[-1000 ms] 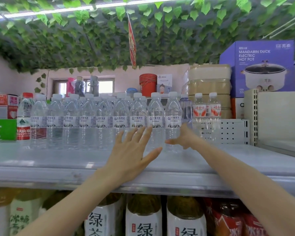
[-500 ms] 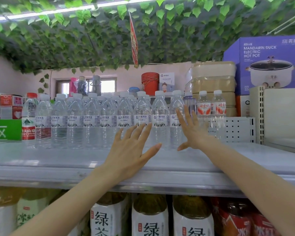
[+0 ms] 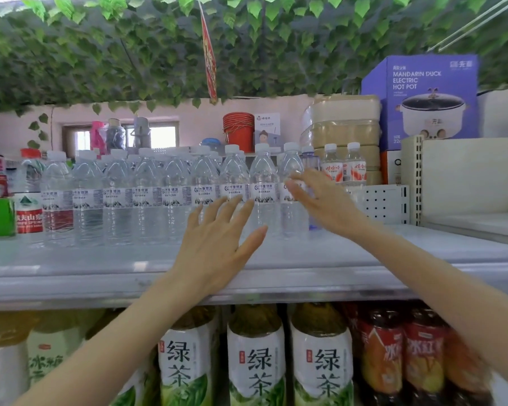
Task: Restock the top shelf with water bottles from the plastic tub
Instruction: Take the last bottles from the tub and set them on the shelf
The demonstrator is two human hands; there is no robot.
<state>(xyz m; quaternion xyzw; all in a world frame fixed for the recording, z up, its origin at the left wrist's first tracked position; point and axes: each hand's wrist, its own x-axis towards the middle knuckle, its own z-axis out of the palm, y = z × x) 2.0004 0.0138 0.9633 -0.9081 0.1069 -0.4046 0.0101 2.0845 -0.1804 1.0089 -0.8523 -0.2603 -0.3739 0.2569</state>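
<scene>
A row of clear water bottles (image 3: 147,197) stands upright toward the back of the top shelf (image 3: 100,268); the plastic tub is out of view. Both hands hold nothing. The left hand (image 3: 217,244) hovers with spread fingers before the row, while the right hand (image 3: 320,203), flat-fingered and blurred, lies against the end bottle (image 3: 291,171) at label height. A push that high could tip the light bottle rather than slide it, toppling its neighbours in a chain or knocking the red-labelled bottles (image 3: 343,168) just beside it.
</scene>
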